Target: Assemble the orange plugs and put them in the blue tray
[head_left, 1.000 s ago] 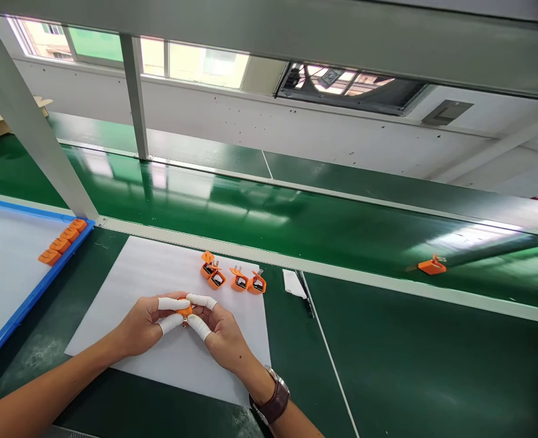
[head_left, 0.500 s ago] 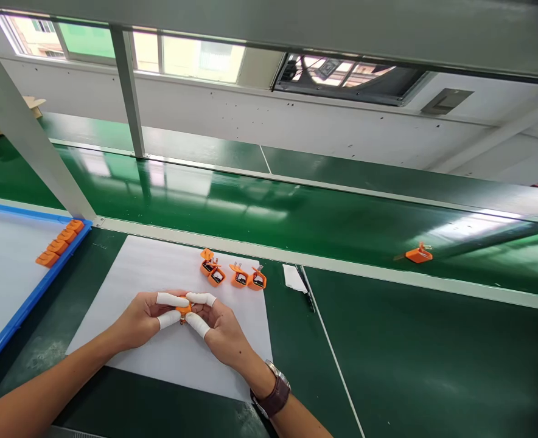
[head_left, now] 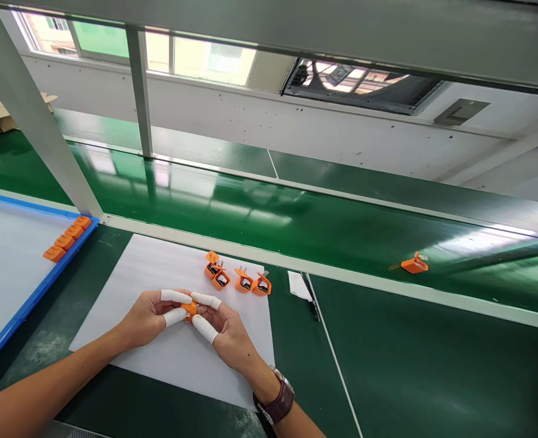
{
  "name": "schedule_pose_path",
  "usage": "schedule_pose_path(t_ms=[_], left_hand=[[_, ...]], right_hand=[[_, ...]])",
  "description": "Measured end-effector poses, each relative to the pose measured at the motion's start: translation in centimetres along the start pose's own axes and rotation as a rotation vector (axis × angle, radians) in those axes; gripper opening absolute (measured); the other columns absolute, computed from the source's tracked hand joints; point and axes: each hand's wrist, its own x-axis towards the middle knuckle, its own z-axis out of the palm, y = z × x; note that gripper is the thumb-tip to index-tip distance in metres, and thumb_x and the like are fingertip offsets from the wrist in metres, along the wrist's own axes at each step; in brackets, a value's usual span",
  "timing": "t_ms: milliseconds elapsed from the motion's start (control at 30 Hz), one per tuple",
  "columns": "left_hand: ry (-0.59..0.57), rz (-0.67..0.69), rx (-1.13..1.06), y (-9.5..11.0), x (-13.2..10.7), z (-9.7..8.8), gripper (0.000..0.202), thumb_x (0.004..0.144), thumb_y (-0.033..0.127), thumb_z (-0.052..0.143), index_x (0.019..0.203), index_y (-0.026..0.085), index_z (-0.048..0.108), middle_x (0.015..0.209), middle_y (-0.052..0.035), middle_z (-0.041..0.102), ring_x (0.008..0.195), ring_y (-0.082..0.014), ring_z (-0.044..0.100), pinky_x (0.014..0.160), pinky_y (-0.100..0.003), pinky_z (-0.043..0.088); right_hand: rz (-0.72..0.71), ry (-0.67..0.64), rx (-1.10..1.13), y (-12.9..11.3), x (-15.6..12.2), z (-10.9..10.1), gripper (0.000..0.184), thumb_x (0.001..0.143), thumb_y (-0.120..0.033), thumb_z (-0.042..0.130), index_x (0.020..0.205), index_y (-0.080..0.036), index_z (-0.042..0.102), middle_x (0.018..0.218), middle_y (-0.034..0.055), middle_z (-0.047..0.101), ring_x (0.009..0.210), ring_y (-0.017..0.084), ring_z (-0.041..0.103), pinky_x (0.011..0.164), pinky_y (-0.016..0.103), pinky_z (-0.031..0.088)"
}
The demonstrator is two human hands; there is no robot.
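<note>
Fingers [head_left: 176,296] around small orange piece [head_left: 190,309]

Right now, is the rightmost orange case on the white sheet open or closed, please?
Open. The rightmost orange case shows its black-and-white inside from above, and an orange flap stands tilted at its far edge.

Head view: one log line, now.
left hand: holding orange piece | right hand: holding same orange piece | open orange plugs: on white sheet
</note>
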Motion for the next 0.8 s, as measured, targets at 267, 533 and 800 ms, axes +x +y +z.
schedule_pose_path(t_ms=[267, 533, 800], left_hand=[[0.101, 0.175, -0.037, 1.0, 0.4, -0.2, 0.027, 0.079, 0.03, 0.078, 0.101, 0.016, 0.075, 0.123, -0.0129, 0.069, 0.103, -0.0285, 0.071, 0.095, -0.043, 0.058], [0.614, 0.31, 0.286, 9.1, -5.5, -6.7, 0.042, 0.076, 0.038, 0.079, 0.111, 0.016, 0.071, 0.104, -0.0106, 0.077, 0.099, -0.0288, 0.072, 0.093, -0.045, 0.058], [1.062, -0.083, 0.417, 8.7, -11.8, -20.6, 0.049, 0.066, 0.039, 0.083, 0.109, 0.016, 0.075, 0.118, -0.011, 0.075, 0.123, -0.0335, 0.061, 0.106, -0.043, 0.047]], right_hand=[[0.001, 0.082, -0.105, 1.5, 0.2, -0.3, 0.054, 0.087, -0.049, 0.068, 0.133, -0.024, 0.055, 0.094, 0.0045, 0.071, 0.095, 0.023, 0.069, 0.098, 0.046, 0.053], [0.014, 0.082, -0.278, 3.8, 0.5, -1.2, 0.056, 0.085, -0.056, 0.066, 0.13, -0.024, 0.06, 0.097, 0.0072, 0.069, 0.095, 0.025, 0.068, 0.096, 0.041, 0.054], [0.019, 0.078, -0.306, 2.5, 0.7, -0.4, 0.055, 0.081, -0.055, 0.068, 0.128, -0.026, 0.065, 0.106, 0.0095, 0.071, 0.1, 0.027, 0.069, 0.099, 0.043, 0.054]])
